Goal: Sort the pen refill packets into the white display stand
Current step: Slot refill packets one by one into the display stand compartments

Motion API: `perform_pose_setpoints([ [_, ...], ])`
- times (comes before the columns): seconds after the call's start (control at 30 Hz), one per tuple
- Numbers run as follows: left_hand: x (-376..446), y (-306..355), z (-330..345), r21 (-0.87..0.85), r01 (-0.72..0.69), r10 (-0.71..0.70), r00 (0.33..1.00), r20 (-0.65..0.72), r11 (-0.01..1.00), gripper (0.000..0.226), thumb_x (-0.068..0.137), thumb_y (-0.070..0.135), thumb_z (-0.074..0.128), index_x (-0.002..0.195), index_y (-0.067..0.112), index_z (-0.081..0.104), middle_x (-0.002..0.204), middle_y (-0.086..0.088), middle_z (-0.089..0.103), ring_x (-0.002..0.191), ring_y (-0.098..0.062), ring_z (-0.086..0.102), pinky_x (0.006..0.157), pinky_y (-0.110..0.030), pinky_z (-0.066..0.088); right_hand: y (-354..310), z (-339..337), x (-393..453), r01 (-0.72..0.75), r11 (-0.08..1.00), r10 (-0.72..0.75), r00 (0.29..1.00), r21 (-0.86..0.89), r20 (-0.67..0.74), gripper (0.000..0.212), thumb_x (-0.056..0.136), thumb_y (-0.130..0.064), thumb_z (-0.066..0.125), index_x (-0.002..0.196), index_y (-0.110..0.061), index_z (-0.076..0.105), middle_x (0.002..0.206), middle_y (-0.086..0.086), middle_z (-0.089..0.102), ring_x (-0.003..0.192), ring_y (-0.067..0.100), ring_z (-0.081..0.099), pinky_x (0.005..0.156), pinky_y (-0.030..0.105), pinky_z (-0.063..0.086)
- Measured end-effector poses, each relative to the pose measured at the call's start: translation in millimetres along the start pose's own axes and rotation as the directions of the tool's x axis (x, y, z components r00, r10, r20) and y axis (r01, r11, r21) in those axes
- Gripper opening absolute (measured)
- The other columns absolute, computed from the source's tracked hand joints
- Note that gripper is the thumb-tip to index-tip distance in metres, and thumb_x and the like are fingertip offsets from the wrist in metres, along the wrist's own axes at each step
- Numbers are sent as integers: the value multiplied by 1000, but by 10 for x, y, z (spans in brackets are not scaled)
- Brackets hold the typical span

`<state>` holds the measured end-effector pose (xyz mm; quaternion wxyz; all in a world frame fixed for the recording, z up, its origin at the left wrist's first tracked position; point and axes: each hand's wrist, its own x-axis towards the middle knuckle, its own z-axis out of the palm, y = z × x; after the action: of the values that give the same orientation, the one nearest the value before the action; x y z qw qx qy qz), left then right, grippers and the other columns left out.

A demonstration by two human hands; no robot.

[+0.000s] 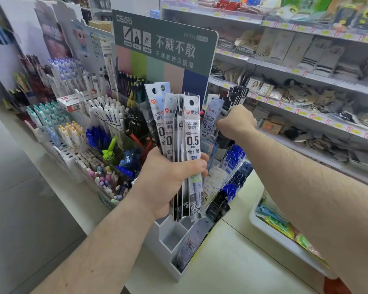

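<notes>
a shop counter seen from above the person's own arms. at far left, racks of pens (72,107) stand upright in rows, with a tub of erasers (106,177) just in front. the left hand (170,179) grips a fanned bundle of refill packets (179,132), fingers curled tight round their lower half, packets upright and marked 0.5 mm. directly below the bundle sits the white stand (168,240), stepped compartments, one packet (187,249) leaning in a front slot. behind rises a green sign (164,45). the right hand (238,122) reaches into the stand's upper rows, fingers curled round packets there (225,115). at right, shelves (306,81) hold socks and small goods.
</notes>
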<state>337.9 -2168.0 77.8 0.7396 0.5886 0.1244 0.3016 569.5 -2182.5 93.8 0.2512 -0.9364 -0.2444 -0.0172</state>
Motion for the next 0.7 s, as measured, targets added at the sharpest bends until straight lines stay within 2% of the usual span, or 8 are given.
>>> perform_pose_setpoints([
  [0.1, -20, 15, 27, -14, 21, -20, 1000, 7, 1000, 24, 78, -10, 72, 93, 8, 68, 77, -4, 72, 67, -15, 68, 63, -23, 55, -23, 23, 3, 10, 999, -10, 1000, -33, 8, 14, 87, -14, 60, 75, -16, 54, 74, 2, 58, 84, 28, 60, 88, 39, 49],
  [0.17, -40, 12, 48, -10, 35, -35, 999, 20, 999, 24, 82, -14, 66, 93, 8, 68, 76, -4, 72, 66, -15, 68, 62, -22, 55, -27, -2, 5, 8, 1000, -9, 999, 9, 31, 5, 86, -14, 63, 82, -11, 64, 78, 4, 63, 84, 26, 64, 85, 40, 54],
  [0.27, -75, -6, 100, -64, 53, -49, 996, 71, 997, 28, 72, -5, 72, 94, 12, 69, 77, -5, 72, 66, -16, 68, 62, -24, 56, 36, -133, -59, 12, 989, -24, 996, 149, 81, 16, 86, -16, 72, 93, -3, 75, 96, 11, 73, 81, 21, 65, 82, 42, 60],
  [0.37, -130, -66, 165, -111, 111, -96, 986, 132, 988, 30, 66, 3, 68, 95, 11, 68, 78, -8, 72, 64, -17, 69, 62, -25, 56, 140, -344, -276, 11, 943, -10, 1000, 331, -5, 14, 87, -14, 69, 94, -4, 76, 103, 13, 73, 94, 27, 69, 80, 42, 61],
  [0.47, -184, -185, 231, -126, 210, -184, 964, 193, 969, 33, 66, 3, 67, 99, 4, 67, 80, -9, 71, 64, -19, 68, 62, -27, 57, 290, -532, -701, -33, 806, 40, 999, 591, 1, 8, 89, -13, 69, 88, -18, 74, 87, -2, 71, 73, 12, 61, 55, 16, 49],
  [0.57, -220, -325, 305, -105, 293, -266, 940, 216, 950, 40, 63, 4, 68, 103, -1, 65, 79, -8, 72, 63, -18, 69, 60, -26, 57, 439, -594, -1203, -88, 685, 33, 995, 723, 89, 10, 89, -14, 72, 80, -20, 73, 57, -15, 61, 59, 8, 49, 56, 22, 40],
  [0.63, -235, -412, 365, -97, 316, -287, 930, 229, 944, 36, 63, 3, 69, 99, 5, 69, 79, -8, 73, 66, -19, 70, 61, -26, 57, 521, -571, -1463, -148, 597, 24, 986, 788, 167, 8, 88, -15, 73, 80, -16, 72, 53, -10, 55, 52, 9, 44, 51, 22, 36],
  [0.7, -246, -486, 429, -91, 312, -282, 928, 244, 946, 28, 65, 2, 70, 91, 10, 74, 83, -10, 72, 73, -22, 69, 66, -29, 59, 579, -527, -1655, -184, 612, 5, 974, 769, 228, 12, 83, -23, 78, 82, -13, 71, 57, -7, 54, 46, 7, 43, 44, 18, 35],
])
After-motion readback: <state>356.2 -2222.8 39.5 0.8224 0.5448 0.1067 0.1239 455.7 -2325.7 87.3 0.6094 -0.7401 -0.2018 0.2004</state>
